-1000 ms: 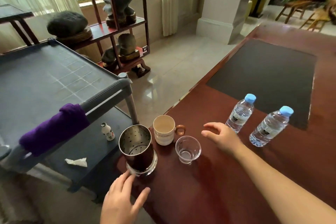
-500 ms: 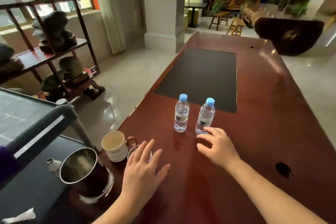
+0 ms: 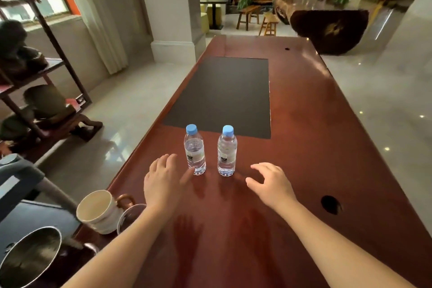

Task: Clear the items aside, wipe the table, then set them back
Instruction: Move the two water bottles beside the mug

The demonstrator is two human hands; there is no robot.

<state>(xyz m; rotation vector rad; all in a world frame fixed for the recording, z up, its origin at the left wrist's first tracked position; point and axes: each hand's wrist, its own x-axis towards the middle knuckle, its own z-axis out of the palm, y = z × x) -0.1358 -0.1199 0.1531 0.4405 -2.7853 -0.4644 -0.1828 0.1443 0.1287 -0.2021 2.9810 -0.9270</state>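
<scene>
I bring left hand (image 3: 162,183) and right hand (image 3: 271,186), both spread, empty, toward left bottle (image 3: 195,150), right bottle (image 3: 226,151). Grip mid-body, lift upright; light bottles tip easily.

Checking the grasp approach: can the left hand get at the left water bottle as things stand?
Probably yes. The left hand is open with its thumb right at the base of the left water bottle, and nothing lies between them. The other bottle stands clear on the far side.
</scene>
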